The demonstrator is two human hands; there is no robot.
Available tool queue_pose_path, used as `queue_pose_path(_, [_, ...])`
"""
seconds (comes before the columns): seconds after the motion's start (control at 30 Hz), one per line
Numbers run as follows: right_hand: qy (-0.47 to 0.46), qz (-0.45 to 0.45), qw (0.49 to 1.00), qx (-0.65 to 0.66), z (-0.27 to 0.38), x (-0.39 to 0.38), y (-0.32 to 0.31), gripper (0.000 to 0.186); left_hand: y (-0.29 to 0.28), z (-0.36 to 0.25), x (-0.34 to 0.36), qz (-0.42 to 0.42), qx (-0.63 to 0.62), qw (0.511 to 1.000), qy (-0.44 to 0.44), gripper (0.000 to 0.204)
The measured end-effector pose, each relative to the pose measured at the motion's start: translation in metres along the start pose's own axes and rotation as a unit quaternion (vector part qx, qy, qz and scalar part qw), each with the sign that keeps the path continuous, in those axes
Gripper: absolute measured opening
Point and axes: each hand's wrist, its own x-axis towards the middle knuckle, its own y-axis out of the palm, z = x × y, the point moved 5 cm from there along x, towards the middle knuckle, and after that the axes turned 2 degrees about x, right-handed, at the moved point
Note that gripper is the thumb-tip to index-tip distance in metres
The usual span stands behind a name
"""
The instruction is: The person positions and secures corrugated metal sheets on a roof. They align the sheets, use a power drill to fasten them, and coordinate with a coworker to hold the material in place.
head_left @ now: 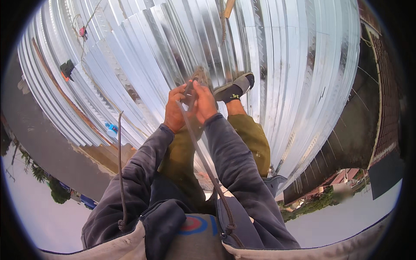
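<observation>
Both hands meet in front of me above ridged, shiny metal sheets (286, 86). My left hand (175, 110) is closed, its fingers curled round a small dark thing (189, 93) whose kind I cannot make out. From the other side my right hand (205, 102) closes on the same thing, thumb pointing away from me. Just beyond the fingertips is one brownish foot (200, 74), partly hidden by the hands. My other foot, in a black and grey shoe (236, 88), stands on the metal to the right. A jacket cord (208, 169) hangs across the view below the hands.
On the sheets at left lie a black and orange item (67, 70), a blue object (111, 129), a small red-pink object (82, 32) and a long brown rod (65, 91). A wooden piece (229, 8) lies at the far side. The sheets' right edge drops to a lower dark surface (346, 134).
</observation>
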Motion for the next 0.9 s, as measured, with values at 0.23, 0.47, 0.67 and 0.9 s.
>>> queue_pose_path(0.23, [-0.086, 0.000, 0.981, 0.173, 0.139, -0.030, -0.044, 0.020, 0.095, -0.101, 0.097, 0.296, 0.165, 0.940, 0.041, 0.037])
queue_pose_path(0.47, [-0.093, 0.042, 0.985, 0.139, 0.197, -0.013, -0.092, 0.035, 0.154, -0.154, 0.158, 0.441, 0.281, 0.853, -0.002, 0.029])
queue_pose_path(0.67, [-0.095, 0.019, 0.983, 0.154, 0.222, 0.062, -0.103, 0.050, 0.195, -0.177, 0.211, 0.488, 0.270, 0.829, 0.027, 0.029])
queue_pose_path(0.9, [-0.095, 0.001, 0.956, 0.278, 0.262, 0.159, -0.084, 0.039, 0.210, -0.114, 0.282, 0.564, 0.289, 0.770, 0.072, 0.034])
